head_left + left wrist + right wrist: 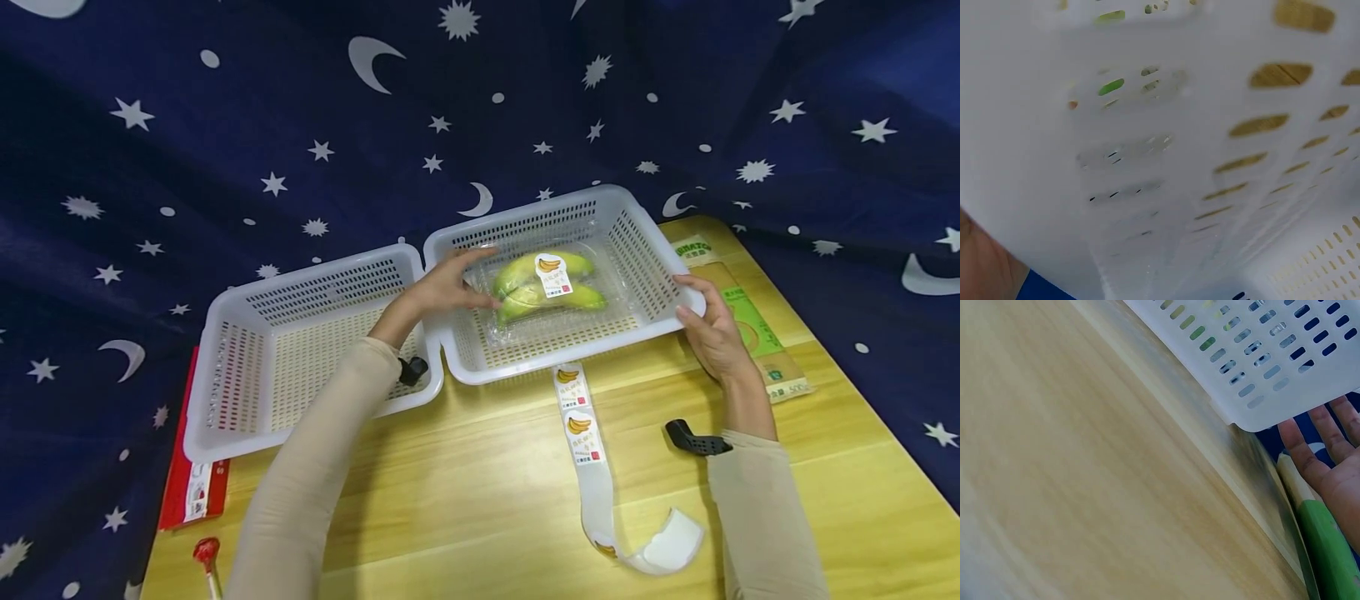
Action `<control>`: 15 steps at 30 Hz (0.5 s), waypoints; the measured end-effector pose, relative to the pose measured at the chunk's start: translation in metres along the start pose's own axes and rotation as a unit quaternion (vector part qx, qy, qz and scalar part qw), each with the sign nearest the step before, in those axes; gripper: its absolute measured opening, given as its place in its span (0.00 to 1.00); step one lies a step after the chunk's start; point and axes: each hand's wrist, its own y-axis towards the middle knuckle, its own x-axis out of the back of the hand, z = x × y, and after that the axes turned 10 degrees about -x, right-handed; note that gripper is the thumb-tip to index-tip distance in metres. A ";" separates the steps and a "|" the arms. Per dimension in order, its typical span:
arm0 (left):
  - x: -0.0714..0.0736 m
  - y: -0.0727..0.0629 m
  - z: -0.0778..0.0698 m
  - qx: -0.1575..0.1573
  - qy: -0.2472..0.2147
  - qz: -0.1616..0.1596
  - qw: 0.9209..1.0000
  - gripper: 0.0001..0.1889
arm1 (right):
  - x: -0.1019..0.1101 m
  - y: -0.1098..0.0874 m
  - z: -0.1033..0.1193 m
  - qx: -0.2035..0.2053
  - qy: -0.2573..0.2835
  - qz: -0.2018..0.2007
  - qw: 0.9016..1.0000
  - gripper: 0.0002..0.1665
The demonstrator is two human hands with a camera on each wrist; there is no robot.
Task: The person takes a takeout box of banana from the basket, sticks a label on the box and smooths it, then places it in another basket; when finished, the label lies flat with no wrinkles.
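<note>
A clear plastic box [617, 292] with green-yellow bananas [517, 307] inside lies in the right white basket [660, 271]. On its lid sits a white label [556, 276] with a banana picture. My left hand [442, 287] reaches over this basket's left side, fingers and thumb spread at the box's left end; whether it touches the box is hard to tell. With my right hand [712, 329] I grip the basket's right rim, thumb below the fingers. The left wrist view is mostly basket wall [1029, 112]. The right wrist view has the basket corner [1297, 409] beside my fingers [1300, 450].
Left of it stands a second white basket [236, 392], on a red package [176, 492]. A label strip [596, 500] trails across the wooden table [465, 500]. At right lies a green-and-brown package [753, 325]; a red lollipop [206, 552] is at lower left.
</note>
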 end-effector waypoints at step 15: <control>-0.004 0.002 -0.005 0.005 0.148 0.026 0.989 0.43 | -0.003 -0.001 0.001 -0.003 0.004 -0.004 1.000 0.26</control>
